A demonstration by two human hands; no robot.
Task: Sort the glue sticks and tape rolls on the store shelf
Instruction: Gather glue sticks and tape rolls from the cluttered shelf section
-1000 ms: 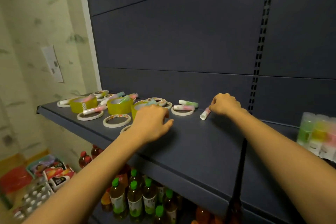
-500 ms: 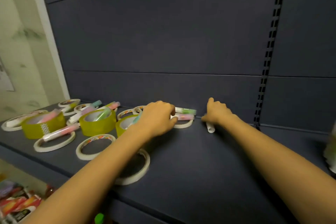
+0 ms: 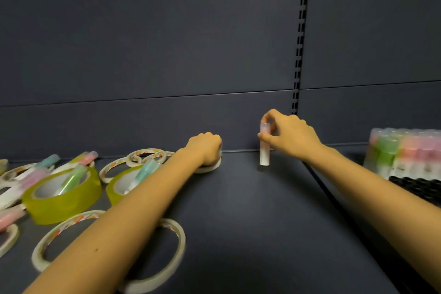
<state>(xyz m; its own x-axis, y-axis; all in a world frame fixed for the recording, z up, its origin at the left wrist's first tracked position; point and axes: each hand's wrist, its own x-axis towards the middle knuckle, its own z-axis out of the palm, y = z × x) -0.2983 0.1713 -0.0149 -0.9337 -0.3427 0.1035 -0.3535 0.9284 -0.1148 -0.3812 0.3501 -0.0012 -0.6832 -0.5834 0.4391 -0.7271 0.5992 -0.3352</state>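
Standing the glue stick [image 3: 264,156] upright near the shelf's [image 3: 238,198] back wall: your right hand [image 3: 290,136] pinches its top. Seat the base flat before letting go, or it likely topples. Left hand [image 3: 204,149] curls over a thin tape roll [image 3: 210,169]; whether it grips anything, cannot tell.

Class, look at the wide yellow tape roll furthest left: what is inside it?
A green glue stick leans inside the yellow tape roll, its top above the rim. Its lower end is hidden by the roll's wall.
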